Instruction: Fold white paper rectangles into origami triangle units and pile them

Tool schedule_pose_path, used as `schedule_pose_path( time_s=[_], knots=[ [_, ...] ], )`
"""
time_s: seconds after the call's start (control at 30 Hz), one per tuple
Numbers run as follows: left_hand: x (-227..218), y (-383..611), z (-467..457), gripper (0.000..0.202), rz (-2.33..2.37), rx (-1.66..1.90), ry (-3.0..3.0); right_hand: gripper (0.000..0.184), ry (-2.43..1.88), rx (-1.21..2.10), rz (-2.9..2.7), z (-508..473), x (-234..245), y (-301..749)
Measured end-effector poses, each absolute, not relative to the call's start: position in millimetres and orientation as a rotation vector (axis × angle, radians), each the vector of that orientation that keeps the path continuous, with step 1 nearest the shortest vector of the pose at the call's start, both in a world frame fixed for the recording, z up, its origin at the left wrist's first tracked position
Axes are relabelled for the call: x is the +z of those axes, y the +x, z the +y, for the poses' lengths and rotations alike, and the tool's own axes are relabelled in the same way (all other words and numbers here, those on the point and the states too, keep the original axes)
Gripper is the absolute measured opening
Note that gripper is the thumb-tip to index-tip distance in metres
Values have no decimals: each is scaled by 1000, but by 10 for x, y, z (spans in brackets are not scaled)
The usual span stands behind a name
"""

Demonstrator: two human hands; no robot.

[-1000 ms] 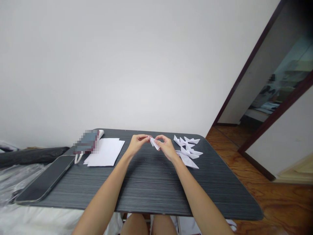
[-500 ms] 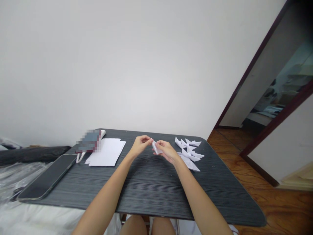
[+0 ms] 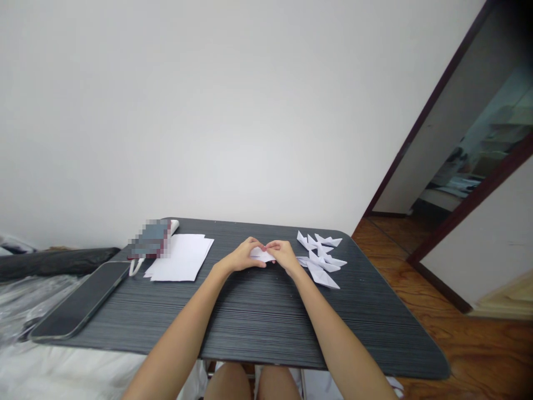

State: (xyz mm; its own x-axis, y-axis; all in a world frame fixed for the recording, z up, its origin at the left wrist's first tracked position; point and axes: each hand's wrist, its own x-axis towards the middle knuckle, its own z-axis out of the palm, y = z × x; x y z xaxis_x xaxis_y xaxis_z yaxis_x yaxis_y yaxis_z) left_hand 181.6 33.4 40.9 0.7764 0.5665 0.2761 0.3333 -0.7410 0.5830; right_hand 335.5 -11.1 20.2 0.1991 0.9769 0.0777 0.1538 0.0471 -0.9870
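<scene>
Dark ribbed table [image 3: 250,316] standing against a plain white wall, with wood flooring and a doorway lying off to the right.

Folded paper [image 3: 261,255] — small and white, lying flat on the table near its far middle, showing only between the two hands. Left hand [image 3: 244,257] is pressing down on its left part, fingers curled and closed over it, fingertips meeting those of the other hand. Right hand [image 3: 283,254] is pressing down on its right part in the same way, fingers bent and closed onto the sheet. Both forearms are reaching in from the near edge, converging on the piece.

Paper boats [image 3: 320,256] — a loose cluster of white folded shapes lying just right of the right hand, some overlapping, the nearest almost touching the wrist.

Paper sheets [image 3: 181,258] are lying in a flat stack to the left, well apart from the left hand. A blurred object [image 3: 150,239] is sitting at the stack's far left corner. Phone [image 3: 81,300] is lying face up, screen dark, at the left edge.
</scene>
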Motion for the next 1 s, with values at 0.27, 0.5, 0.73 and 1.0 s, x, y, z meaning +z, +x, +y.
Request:
schedule_pose_path(
  time_s=[0.27,0.5,0.73,1.0],
  knots=[
    [307,1764,402,35,632,532,2511,12,-1473,593,-1624,-124,191,3431],
    [314,1744,439,36,601,512,2660,14,-1470,384,-1854,-142,181,3501],
    [324,1728,449,34,537,427,2743,12,-1378,359,-2047,-216,256,3456],
    [365,1726,350,33,554,444,2829,17,-1387,289,-2137,-277,279,3442]
  ],
)
